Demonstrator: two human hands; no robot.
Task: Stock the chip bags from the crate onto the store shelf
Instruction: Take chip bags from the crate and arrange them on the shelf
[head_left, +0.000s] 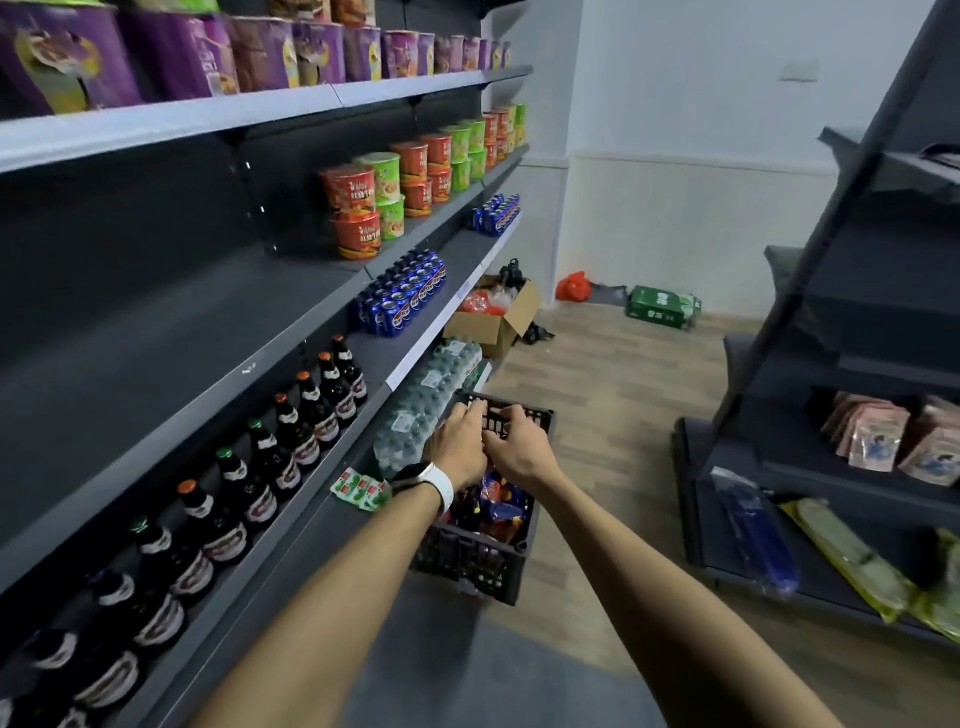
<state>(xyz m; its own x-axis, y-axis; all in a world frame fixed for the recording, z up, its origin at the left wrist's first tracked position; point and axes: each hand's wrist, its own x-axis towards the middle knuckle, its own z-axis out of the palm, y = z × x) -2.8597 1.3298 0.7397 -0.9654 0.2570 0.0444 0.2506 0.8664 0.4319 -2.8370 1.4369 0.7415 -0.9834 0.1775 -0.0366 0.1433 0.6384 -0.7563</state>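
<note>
Head view. One black crate on floor beside store shelf; chip bags inside, exact count unclear. Left hand, with white wristband, and right hand both over crate's far end, fingers curled downward; whether each grip is grasping a bag or clenched empty: cannot tell. Lower shelf level: row of dark bottles, at least nine visible. Blue cans in two groups. Water-bottle packs at floor level by crate.

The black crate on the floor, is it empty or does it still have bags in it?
Not empty: the black crate holds colourful bags, visible below both hands reaching in.
</note>
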